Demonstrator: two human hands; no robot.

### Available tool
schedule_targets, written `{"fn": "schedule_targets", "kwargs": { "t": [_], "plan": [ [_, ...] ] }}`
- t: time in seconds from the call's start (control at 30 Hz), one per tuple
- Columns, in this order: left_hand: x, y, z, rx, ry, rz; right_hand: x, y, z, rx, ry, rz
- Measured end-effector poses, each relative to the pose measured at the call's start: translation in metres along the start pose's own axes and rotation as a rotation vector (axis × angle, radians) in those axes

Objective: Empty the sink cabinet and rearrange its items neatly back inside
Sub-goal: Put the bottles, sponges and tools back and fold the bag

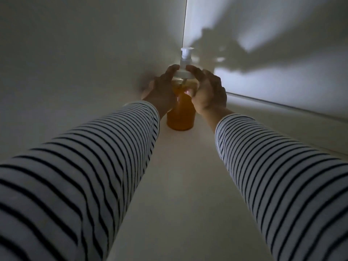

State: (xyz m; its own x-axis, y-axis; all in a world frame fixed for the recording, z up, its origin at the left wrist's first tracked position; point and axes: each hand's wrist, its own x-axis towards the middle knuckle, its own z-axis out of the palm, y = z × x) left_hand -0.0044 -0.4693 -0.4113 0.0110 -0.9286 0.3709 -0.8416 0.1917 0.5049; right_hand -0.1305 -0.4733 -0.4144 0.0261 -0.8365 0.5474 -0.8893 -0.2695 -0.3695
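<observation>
Sink cabinet interior: pale cabinet floor (pixel 180 185) and plain walls, dimly lit, one item visible, standing upright at the far back corner. Two arms in striped sleeves (pixel 94 166) reach deep inside; left hand (pixel 162 89) and right hand (pixel 209 91) curl round the shoulder of the pump bottle (pixel 180 113) from either side, probably to steady a tall item at full reach. Bottle: clear body, orange liquid to about two-thirds, white pump head (pixel 185 53) pointing away.
</observation>
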Motion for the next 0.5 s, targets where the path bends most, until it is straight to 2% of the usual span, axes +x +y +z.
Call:
{"fn": "schedule_targets", "kwargs": {
  "t": [0.1,0.2,0.27,0.5],
  "plan": [
    [0.001,0.01,-0.019,0.203,-0.165,0.019,0.006,-0.006,-0.011,-0.15,-0.103,0.041],
    [-0.007,0.011,-0.036,0.288,-0.304,-0.069,0.005,-0.013,-0.028,-0.263,-0.324,0.107],
    [-0.021,0.007,-0.037,0.29,-0.345,-0.141,-0.006,-0.019,-0.037,-0.258,-0.434,0.149],
    [-0.083,-0.008,-0.047,0.371,-0.384,-0.134,-0.054,-0.033,-0.055,-0.288,-0.528,0.141]
  ]
}}
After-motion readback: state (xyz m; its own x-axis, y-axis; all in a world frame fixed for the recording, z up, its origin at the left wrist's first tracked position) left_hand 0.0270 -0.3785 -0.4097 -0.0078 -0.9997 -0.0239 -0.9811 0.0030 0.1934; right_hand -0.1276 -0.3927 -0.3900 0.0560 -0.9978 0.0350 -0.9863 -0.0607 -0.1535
